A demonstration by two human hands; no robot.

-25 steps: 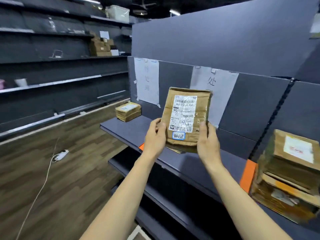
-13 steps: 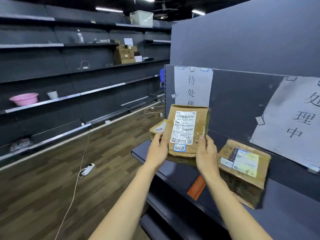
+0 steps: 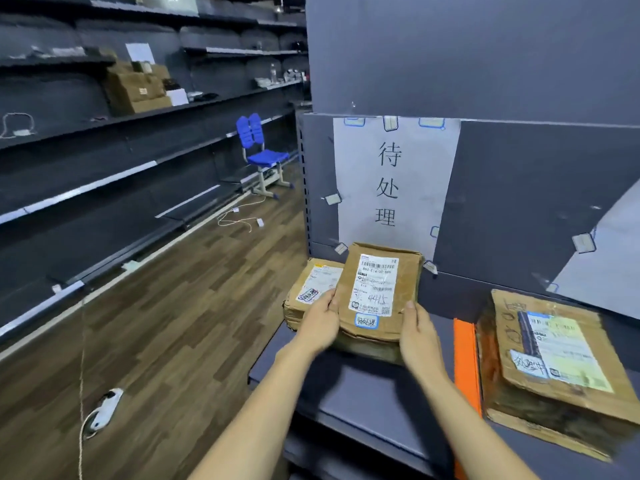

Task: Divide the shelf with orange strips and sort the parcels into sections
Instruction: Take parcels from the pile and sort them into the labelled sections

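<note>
Three parcels on the shelf (image 3: 374,393) — one (image 3: 379,292) gripped by left hand (image 3: 320,323) and right hand (image 3: 419,336) under the sign (image 3: 394,181), one (image 3: 313,289) beside it, one (image 3: 554,358) beyond the single orange strip (image 3: 465,362).

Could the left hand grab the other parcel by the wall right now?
Probably not yet. The left hand is gripping the held parcel, though the other parcel sits just beside it, nothing between.

shelf (image 3: 374,403): dark grey | orange strip (image 3: 465,358) lies front-to-back | left section: parcel stack (image 3: 313,292) at back-left | right section: parcel pile (image 3: 554,372), possibly touching strip
</note>
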